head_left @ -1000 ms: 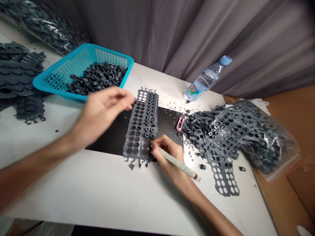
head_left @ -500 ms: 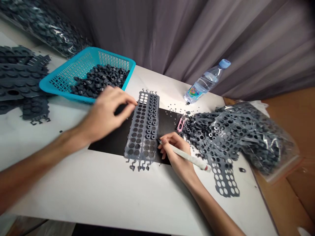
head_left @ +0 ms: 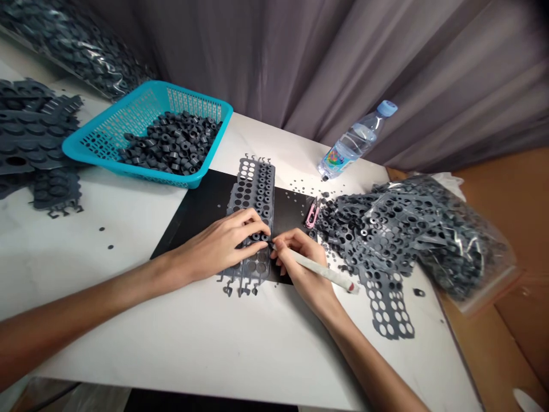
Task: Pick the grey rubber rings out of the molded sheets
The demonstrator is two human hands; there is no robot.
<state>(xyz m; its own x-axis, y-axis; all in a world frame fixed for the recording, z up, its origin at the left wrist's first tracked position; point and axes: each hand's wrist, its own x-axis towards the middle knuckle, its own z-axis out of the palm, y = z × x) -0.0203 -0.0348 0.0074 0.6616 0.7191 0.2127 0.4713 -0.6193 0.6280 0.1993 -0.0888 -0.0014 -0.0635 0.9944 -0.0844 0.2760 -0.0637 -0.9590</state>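
Observation:
A grey moulded rubber sheet [head_left: 242,197] lies lengthwise on a black mat [head_left: 180,223]. Open holes run along its left side; small ring-shaped nubs stand in rows on its right. My left hand [head_left: 223,240] rests across the sheet's lower part, thumb and forefinger closed together by the right edge. Whatever is between those fingertips is too small to make out. In my right hand [head_left: 306,260] is a white pen-like tool [head_left: 326,272], its dark tip meeting the left fingertips at the sheet's edge. My left hand covers part of the holes.
A blue basket [head_left: 150,177] of small grey rubber parts stands back left. Pink thread snips [head_left: 313,213] lie right of the sheet, near punched scrap sheets [head_left: 388,303] and a plastic bag [head_left: 472,257]. A water bottle [head_left: 355,140] stands behind; more rubber sheets [head_left: 34,131] are stacked left.
My left hand has come down and right from beside the basket onto the sheet, meeting the tool's tip. My right hand stays nearly in place, still gripping the tool.

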